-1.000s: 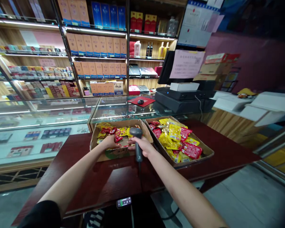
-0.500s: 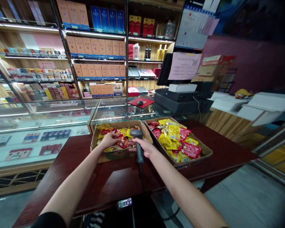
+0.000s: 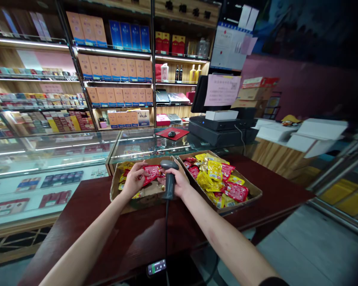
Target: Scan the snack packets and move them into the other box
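While clutching scanner in right hand, pinching red packet beside it in left hand; seemingly scanning; next, aim steadily.

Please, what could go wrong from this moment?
The glossy red packet might slip from the left hand. The cable below the scanner in the right hand could snag at the edge of the table. The box on the right is heaped, so a bump might spill its packets.

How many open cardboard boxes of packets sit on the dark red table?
2: one open brown cardboard box at left; a second open brown cardboard box to its right.
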Tool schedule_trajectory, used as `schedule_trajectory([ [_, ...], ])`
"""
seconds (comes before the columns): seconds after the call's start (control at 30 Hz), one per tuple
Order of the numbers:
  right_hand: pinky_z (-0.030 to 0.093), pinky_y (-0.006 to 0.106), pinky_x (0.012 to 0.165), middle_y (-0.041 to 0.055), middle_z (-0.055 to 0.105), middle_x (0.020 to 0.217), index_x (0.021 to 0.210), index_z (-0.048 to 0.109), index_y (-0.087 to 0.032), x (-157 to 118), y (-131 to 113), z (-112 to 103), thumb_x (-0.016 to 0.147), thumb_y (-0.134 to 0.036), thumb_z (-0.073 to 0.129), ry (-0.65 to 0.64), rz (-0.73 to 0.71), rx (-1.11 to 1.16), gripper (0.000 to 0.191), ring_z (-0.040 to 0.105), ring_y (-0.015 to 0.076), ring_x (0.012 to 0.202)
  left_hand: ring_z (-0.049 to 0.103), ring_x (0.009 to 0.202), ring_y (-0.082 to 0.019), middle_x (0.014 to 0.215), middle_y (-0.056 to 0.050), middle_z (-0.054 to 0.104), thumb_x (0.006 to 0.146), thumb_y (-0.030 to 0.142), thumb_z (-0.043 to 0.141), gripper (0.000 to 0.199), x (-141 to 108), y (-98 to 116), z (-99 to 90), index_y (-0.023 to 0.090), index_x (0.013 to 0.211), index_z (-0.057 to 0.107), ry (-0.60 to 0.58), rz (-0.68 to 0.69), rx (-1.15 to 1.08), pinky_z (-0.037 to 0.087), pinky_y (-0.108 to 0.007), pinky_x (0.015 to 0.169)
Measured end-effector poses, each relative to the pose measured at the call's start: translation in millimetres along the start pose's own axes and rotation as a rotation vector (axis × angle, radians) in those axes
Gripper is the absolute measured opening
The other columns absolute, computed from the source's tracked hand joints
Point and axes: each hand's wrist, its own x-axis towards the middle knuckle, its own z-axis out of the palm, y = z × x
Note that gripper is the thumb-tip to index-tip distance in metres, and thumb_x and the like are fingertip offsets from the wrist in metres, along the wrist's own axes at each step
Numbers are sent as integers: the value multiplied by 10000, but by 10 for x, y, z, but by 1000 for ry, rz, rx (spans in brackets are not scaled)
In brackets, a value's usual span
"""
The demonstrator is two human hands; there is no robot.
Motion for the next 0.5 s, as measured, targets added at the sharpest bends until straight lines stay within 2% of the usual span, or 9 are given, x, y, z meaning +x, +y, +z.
schedule_trajectory([
  [0.13,573,306,665,55,675,763,882,611,-145,28,23,-33,712,-157,541,7,-39,-30,184,667,164,653,526,1162,-236,1201,-93,570,710,75,522,231,36,-68,26,202,816,682,-28,23,-40,424,-363,974],
  [0.23,575,302,691,62,681,801,898,608,-144,-6,34,6,727,-149,521,1,-55,13,192,670,161,691,599,1051,-206,1279,-111,532,728,137,598,408,62,-97,82,215,1129,607,-25,-99,-230,495,-317,860],
  [0.3,578,306,711,63,681,823,901,605,-147,-25,57,53,737,-147,513,6,-86,49,188,669,159,715,638,964,-185,1304,-127,525,707,183,679,563,70,-105,109,214,1247,522,-63,-223,-371,515,-296,814],
  [0.4,581,309,731,63,679,835,896,606,-153,-18,121,116,747,-153,512,47,-112,78,176,667,158,740,664,894,-186,1150,-134,632,674,262,763,526,76,-110,104,156,1154,574,-190,-411,-526,523,-300,812],
  [0.5,579,314,755,75,680,864,888,613,-148,8,213,162,746,-170,528,54,-110,92,166,667,165,780,675,877,-195,993,-126,691,685,331,773,392,100,-130,69,124,984,630,-209,-572,-702,534,-307,809],
])
